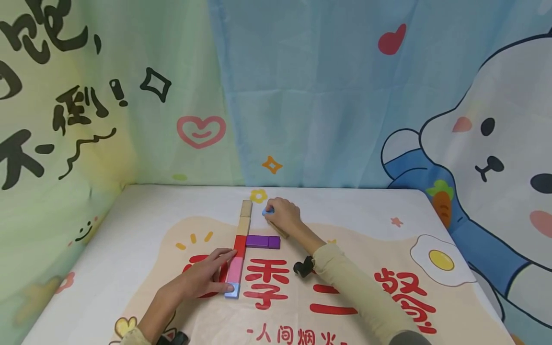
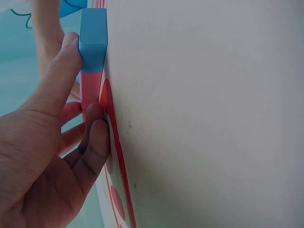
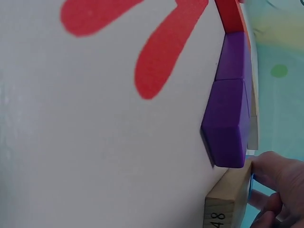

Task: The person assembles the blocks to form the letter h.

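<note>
My left hand [image 1: 200, 275] lies along the lower end of a row of blocks. Its thumb touches the light blue block [image 2: 93, 40], while its forefinger reaches the red block [image 1: 239, 245] past the pink block [image 1: 235, 270]. Higher in the row are two pale wooden blocks [image 1: 243, 226], and purple blocks [image 1: 262, 241] branch off to the right. Beyond this branch, my right hand [image 1: 283, 214] pinches a blue piece [image 1: 268, 211] together with a wooden block [image 3: 228, 194] marked 48. The blue piece is mostly hidden by fingers and wood.
A white table [image 1: 358, 203] printed with red characters and a fried egg bears the blocks. Patterned cloth [image 1: 310, 96] hangs behind and at the left. Dark wrist-worn gear [image 1: 304, 266] sits by the right wrist.
</note>
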Motion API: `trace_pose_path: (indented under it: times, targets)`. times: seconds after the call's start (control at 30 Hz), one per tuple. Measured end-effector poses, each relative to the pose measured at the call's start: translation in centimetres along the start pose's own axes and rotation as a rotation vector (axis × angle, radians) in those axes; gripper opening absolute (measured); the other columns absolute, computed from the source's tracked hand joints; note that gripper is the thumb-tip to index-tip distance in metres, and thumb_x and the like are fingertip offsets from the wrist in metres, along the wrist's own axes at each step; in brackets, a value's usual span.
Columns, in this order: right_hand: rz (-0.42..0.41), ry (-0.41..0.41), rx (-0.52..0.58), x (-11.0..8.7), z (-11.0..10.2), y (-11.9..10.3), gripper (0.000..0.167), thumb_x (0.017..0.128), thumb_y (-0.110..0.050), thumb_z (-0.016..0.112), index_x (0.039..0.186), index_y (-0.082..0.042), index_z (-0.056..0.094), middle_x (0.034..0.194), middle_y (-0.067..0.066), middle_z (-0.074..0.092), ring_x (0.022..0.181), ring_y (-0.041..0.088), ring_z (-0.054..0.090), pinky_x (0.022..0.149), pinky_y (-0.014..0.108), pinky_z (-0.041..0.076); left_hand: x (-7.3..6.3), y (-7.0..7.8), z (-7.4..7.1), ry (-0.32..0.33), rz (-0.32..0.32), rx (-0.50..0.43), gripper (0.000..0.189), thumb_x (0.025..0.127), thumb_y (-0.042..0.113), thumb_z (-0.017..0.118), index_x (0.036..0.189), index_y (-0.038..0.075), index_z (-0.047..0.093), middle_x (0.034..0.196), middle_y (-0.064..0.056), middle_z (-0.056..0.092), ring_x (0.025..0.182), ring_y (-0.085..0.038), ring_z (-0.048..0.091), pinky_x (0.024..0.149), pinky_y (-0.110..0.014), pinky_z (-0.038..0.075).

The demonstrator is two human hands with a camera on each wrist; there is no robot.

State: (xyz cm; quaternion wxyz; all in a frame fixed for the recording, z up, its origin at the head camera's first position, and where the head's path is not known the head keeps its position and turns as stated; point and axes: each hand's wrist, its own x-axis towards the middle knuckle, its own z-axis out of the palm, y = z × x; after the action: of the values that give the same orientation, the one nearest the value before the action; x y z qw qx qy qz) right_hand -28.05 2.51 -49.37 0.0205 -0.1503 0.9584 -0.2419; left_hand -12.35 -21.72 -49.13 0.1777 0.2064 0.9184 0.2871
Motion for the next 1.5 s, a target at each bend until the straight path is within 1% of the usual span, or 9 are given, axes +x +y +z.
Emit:
trace_pose_path:
  times: [0.23, 0.37, 0.47, 0.6, 0.73, 0.87, 1.07, 1.27, 1.5]
  targets:
    - [-0.004, 0.084, 0.062, -0.3, -0.6, 0.5, 0.014, 0.088, -0.032, 0.069, 0.094, -0.020, 0.073, 0.100, -0.001, 0.071, 0.088, 0.020, 0.066, 0.068, 0.035, 0.051, 0.2, -0.1, -0.1, 0.000, -0.020, -0.004, 0.088, 0.080, 0.054, 0.071, 0.151, 0.020, 0.034, 0.152, -0.006, 0.035, 0.130, -0.027, 0.048, 0.097, -0.043, 0.052]
    - [-0.040, 0.137, 0.130, -1.7, -1.5, 0.9, 0.016, 0.087, -0.035, 0.069, 0.094, -0.021, 0.073, 0.102, -0.001, 0.072, 0.092, 0.022, 0.067, 0.067, 0.033, 0.050, 0.2, -0.2, 0.0, -0.006, -0.010, -0.007, 0.087, 0.081, 0.053, 0.071, 0.152, 0.019, 0.034, 0.152, -0.006, 0.035, 0.127, -0.025, 0.049, 0.096, -0.040, 0.053]
    - [-0.089, 0.120, 0.171, -3.6, -2.0, 1.2, 0.016, 0.087, -0.034, 0.071, 0.095, -0.020, 0.073, 0.104, -0.002, 0.073, 0.095, 0.022, 0.068, 0.070, 0.033, 0.051, 0.1, 0.0, 0.0, -0.010, -0.010, 0.008, 0.087, 0.081, 0.054, 0.071, 0.152, 0.018, 0.034, 0.152, -0.005, 0.035, 0.124, -0.023, 0.050, 0.094, -0.037, 0.054]
    - [-0.130, 0.085, 0.203, -6.6, -2.6, 1.7, 0.022, 0.086, -0.031, 0.074, 0.104, -0.018, 0.073, 0.112, -0.001, 0.072, 0.104, 0.021, 0.067, 0.082, 0.038, 0.054, 0.0, 0.2, -0.2, -0.002, -0.012, 0.014, 0.088, 0.081, 0.053, 0.071, 0.152, 0.017, 0.034, 0.152, -0.007, 0.035, 0.125, -0.026, 0.050, 0.094, -0.040, 0.054]
    - [-0.152, 0.049, 0.178, -9.2, -3.2, 2.2, 0.035, 0.083, -0.030, 0.076, 0.115, -0.016, 0.071, 0.115, 0.001, 0.071, 0.110, 0.021, 0.066, 0.092, 0.043, 0.053, -0.1, 0.4, -0.3, -0.004, -0.001, 0.009, 0.087, 0.081, 0.051, 0.071, 0.152, 0.016, 0.033, 0.152, -0.008, 0.035, 0.125, -0.027, 0.051, 0.094, -0.041, 0.054]
    - [-0.182, 0.012, 0.133, -10.8, -3.2, 3.1, 0.039, 0.082, -0.029, 0.077, 0.118, -0.015, 0.069, 0.113, 0.000, 0.071, 0.106, 0.020, 0.065, 0.091, 0.043, 0.054, -0.1, 0.3, -0.2, -0.010, -0.015, 0.012, 0.088, 0.081, 0.053, 0.071, 0.152, 0.018, 0.033, 0.152, -0.007, 0.035, 0.125, -0.026, 0.051, 0.094, -0.039, 0.054]
    - [-0.257, -0.016, 0.108, -11.3, -2.5, 4.3, 0.036, 0.082, -0.024, 0.078, 0.115, -0.014, 0.069, 0.112, 0.000, 0.070, 0.102, 0.017, 0.065, 0.087, 0.038, 0.055, -0.1, 0.0, 0.0, -0.006, 0.002, 0.011, 0.087, 0.082, 0.052, 0.071, 0.152, 0.016, 0.033, 0.152, -0.008, 0.035, 0.118, -0.021, 0.053, 0.090, -0.032, 0.055]
    - [-0.250, -0.053, 0.081, -10.9, -1.8, 4.6, 0.038, 0.083, -0.027, 0.077, 0.119, -0.016, 0.068, 0.115, 0.000, 0.069, 0.103, 0.015, 0.063, 0.088, 0.037, 0.055, -0.1, 0.0, 0.1, -0.008, 0.005, -0.004, 0.086, 0.082, 0.050, 0.071, 0.151, 0.015, 0.034, 0.152, -0.008, 0.034, 0.115, -0.020, 0.052, 0.088, -0.029, 0.055]
    - [-0.248, -0.058, 0.079, -10.3, -1.8, 4.6, 0.038, 0.084, -0.026, 0.076, 0.119, -0.014, 0.068, 0.116, 0.002, 0.069, 0.104, 0.017, 0.064, 0.090, 0.040, 0.054, 0.0, 0.0, 0.0, -0.005, 0.005, -0.009, 0.087, 0.081, 0.051, 0.071, 0.152, 0.016, 0.033, 0.153, -0.008, 0.034, 0.127, -0.028, 0.050, 0.097, -0.045, 0.051]
